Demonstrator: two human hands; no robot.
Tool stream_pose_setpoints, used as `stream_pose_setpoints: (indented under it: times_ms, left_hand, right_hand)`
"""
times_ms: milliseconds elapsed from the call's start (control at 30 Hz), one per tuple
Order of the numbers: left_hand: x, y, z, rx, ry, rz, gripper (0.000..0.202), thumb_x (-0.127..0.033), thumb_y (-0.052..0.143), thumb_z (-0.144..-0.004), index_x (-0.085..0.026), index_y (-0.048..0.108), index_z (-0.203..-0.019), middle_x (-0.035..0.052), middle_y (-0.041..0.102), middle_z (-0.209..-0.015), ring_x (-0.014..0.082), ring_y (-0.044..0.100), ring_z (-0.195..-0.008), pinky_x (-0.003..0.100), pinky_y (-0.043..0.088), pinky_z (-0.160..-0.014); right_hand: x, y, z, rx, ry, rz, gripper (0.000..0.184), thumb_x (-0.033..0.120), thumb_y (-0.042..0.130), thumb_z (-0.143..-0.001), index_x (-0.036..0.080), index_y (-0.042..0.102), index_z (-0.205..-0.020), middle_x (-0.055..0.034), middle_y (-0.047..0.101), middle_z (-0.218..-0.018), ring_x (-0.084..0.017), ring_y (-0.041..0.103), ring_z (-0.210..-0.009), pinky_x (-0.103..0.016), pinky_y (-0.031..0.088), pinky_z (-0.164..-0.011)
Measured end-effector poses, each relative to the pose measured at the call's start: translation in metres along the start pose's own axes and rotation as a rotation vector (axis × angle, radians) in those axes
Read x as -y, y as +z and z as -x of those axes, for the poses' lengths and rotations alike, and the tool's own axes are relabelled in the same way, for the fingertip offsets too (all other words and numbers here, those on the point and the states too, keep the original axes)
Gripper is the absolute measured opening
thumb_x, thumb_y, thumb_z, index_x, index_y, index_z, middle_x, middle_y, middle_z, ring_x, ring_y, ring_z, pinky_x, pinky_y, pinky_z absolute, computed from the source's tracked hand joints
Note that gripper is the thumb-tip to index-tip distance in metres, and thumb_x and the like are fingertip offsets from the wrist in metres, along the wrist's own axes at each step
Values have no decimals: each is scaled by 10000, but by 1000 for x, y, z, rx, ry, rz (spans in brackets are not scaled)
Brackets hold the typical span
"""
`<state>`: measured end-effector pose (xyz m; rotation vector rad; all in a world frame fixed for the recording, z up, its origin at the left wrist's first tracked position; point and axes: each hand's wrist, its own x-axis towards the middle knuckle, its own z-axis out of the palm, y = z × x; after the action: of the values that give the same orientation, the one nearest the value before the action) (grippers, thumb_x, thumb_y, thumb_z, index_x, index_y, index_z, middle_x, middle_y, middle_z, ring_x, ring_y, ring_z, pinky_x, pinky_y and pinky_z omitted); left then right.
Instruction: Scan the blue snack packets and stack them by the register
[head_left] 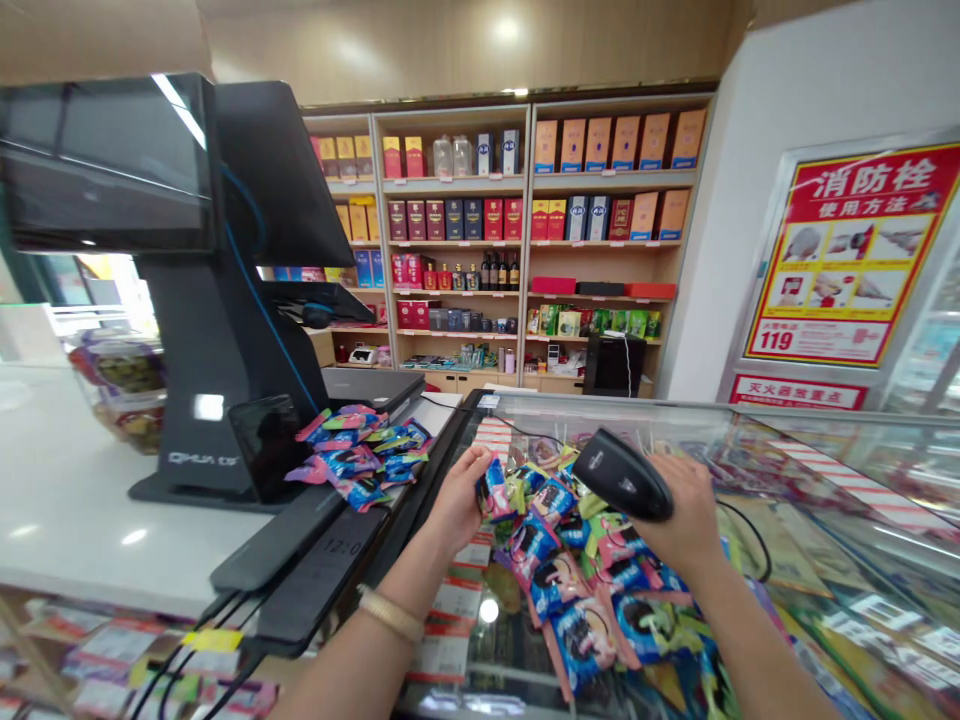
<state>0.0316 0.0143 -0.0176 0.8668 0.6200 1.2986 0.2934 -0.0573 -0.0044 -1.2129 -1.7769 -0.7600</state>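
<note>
My right hand (686,505) is wrapped round the handle of a black barcode scanner (622,472), its head pointing left over a heap of small wrapped snacks. Between the thumb and fingers of my left hand (459,498) is a small blue-and-pink snack packet (495,490), at the left edge of the heap. The heaped snack packets (583,635), in blue, pink and green wrappers, lie on the glass counter (517,690) below both hands. A second pile of similar packets (360,455) rests to the left, beside the register.
A black register (225,350) with two screens stands on the white counter (75,510) at left. A black phone-like device (322,575) and cables lie before it. The scanner's cord (761,545) loops right. Behind are shelves (457,185) of boxed bottles; a red-and-yellow poster (855,260) hangs right.
</note>
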Motion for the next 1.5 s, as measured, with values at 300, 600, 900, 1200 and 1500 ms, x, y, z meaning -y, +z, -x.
stream_pose_setpoints:
  times_ms: [300, 600, 900, 1200, 1500]
  left_hand:
    - [33, 31, -26, -189, 332, -748, 68, -220, 590, -740, -198, 615, -799, 18, 636, -790, 170, 606, -785, 287, 484, -732]
    - [9, 3, -25, -264, 408, -1166, 258, -196, 576, -767, -199, 671, -1006, 94, 634, -1064, 234, 568, -1071, 381, 414, -972]
    - [-115, -92, 0, -440, 489, -1891, 407, -244, 572, -786, -205, 595, -1190, 106, 580, -1205, 255, 553, -1124, 353, 423, -964]
    - [-165, -120, -14, -495, 314, -2254, 424, -385, 503, -846, -181, 610, -1201, 137, 632, -1201, 315, 577, -1084, 400, 445, -879]
    - [-176, -120, -18, -580, 317, -2150, 431, -293, 282, -942, -174, 652, -1126, 147, 697, -1052, 258, 648, -955, 330, 458, -818]
  right_hand:
    - [-12, 12, 7, -14, -16, 67, 185, 294, 590, -720, 206, 599, -883, -29, 654, -790, -207, 577, -769, -327, 326, -736]
    - [-15, 14, 10, -11, -107, 80, 206, 247, 558, -706, 216, 580, -909, -31, 667, -810, -216, 584, -767, -336, 324, -733]
    - [-8, 18, 10, -22, -136, 53, 178, 277, 584, -699, 209, 565, -863, -36, 659, -786, -228, 580, -765, -345, 328, -729]
    - [-8, 23, 13, -22, -179, 58, 190, 285, 588, -702, 215, 576, -879, -35, 667, -804, -218, 578, -769, -338, 324, -750]
    - [-6, 21, 12, -25, -200, 56, 206, 308, 585, -713, 207, 590, -893, -42, 655, -814, -216, 561, -771, -340, 314, -747]
